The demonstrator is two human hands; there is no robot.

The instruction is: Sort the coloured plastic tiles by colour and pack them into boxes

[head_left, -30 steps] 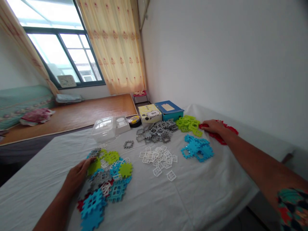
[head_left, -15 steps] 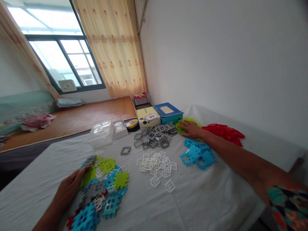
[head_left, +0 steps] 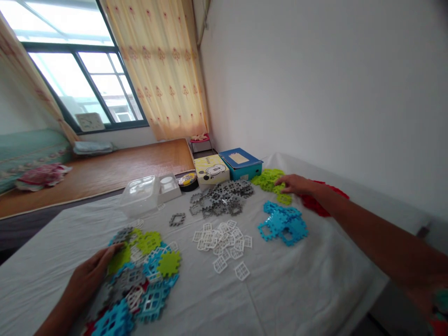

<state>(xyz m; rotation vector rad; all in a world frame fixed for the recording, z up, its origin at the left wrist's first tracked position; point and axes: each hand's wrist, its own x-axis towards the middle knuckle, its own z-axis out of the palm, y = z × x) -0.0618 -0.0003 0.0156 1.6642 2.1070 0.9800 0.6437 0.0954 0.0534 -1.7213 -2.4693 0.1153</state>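
Note:
My left hand (head_left: 87, 279) lies flat with fingers spread on the left edge of a mixed pile of plastic interlocking tiles (head_left: 143, 275), touching a lime-green piece (head_left: 118, 258). My right hand (head_left: 296, 184) reaches far across the table with fingers stretched out, resting on the sorted lime-green tiles (head_left: 269, 179), between them and the red tiles (head_left: 317, 203). I cannot see anything gripped in it. A heap of blue tiles (head_left: 283, 224) lies just in front of that arm.
Grey tiles (head_left: 219, 198) and small white window pieces (head_left: 224, 240) lie mid-table on the white cloth (head_left: 297, 289). Behind them stand a clear plastic container (head_left: 140, 195), a yellow cartoon box (head_left: 211, 169), a blue box (head_left: 241, 162) and a tape roll (head_left: 188, 181). A wall runs along the right.
My right hand went from the red tiles left onto the green pile, then drew back a little to the right. The left hand stayed on the mixed pile. The view drifted slightly.

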